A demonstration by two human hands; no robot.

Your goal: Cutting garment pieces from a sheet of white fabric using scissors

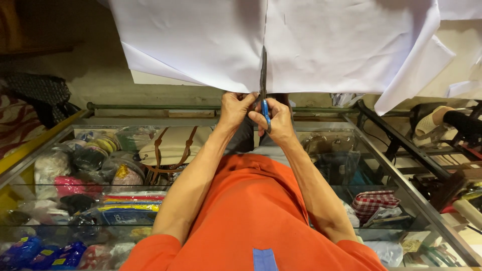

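Note:
A large white fabric sheet (201,40) hangs over the near edge of a work surface, with a straight slit running up its middle. My right hand (275,120) grips blue-handled scissors (264,95), whose dark blades point up into the slit. My left hand (235,108) pinches the lower edge of the sheet just left of the blades. Both forearms reach out from my orange shirt (251,216).
Below the hands stands a glass display case (396,165) with a metal frame. Its shelves hold bagged goods (90,165), a cream bag with brown straps (170,145) and a red checked cloth (374,200). A patterned cloth (20,120) lies left, clutter at right.

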